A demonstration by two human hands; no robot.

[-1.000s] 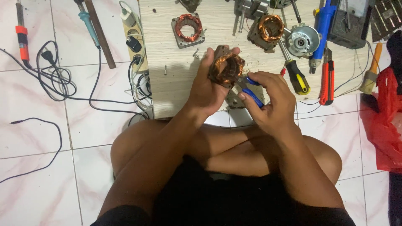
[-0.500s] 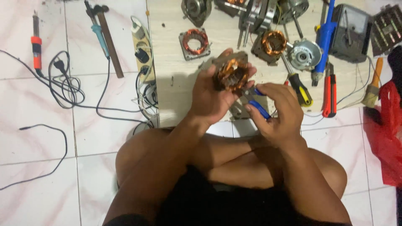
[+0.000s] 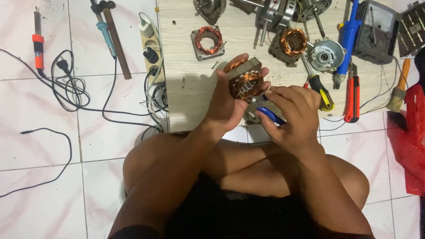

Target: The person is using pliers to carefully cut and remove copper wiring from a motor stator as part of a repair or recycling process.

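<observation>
The person sits cross-legged on the tiled floor (image 3: 44, 146), knees nearest the camera, both forearms reaching to the near edge of a wooden board (image 3: 195, 95) that carries the parts. The left hand (image 3: 226, 102) is curled around a motor stator (image 3: 245, 79) with copper windings, thumb up one side and fingers wrapped behind, holding it above the board's near edge; the palm hides its lower part. The right hand (image 3: 292, 113) is closed around a blue-handled tool (image 3: 270, 116), its fingers bunched against the stator's right side. Only a stretch of blue handle shows, so the tool's tip and kind cannot be made out. A grey metal part lies under the hands, mostly hidden.

Farther in on the board lie two more stators with copper coils: one in a square frame (image 3: 208, 40), one to its right (image 3: 292, 42). Beside the second is a round silver motor cap (image 3: 326, 54). Near the board's right edge lie one yellow-and-black screwdriver (image 3: 319, 88), one red utility knife (image 3: 353, 98) and one blue tool (image 3: 347, 37). At the far edge, motor bodies are cut off by the frame, their number unclear.

Left of the board, on the floor, are one power strip (image 3: 151, 48), one hammer (image 3: 114, 37), two soldering irons (image 3: 37, 44) (image 3: 105, 33) and tangled black cables (image 3: 71, 88). A red bag (image 3: 414, 137) is cut off at the right.
</observation>
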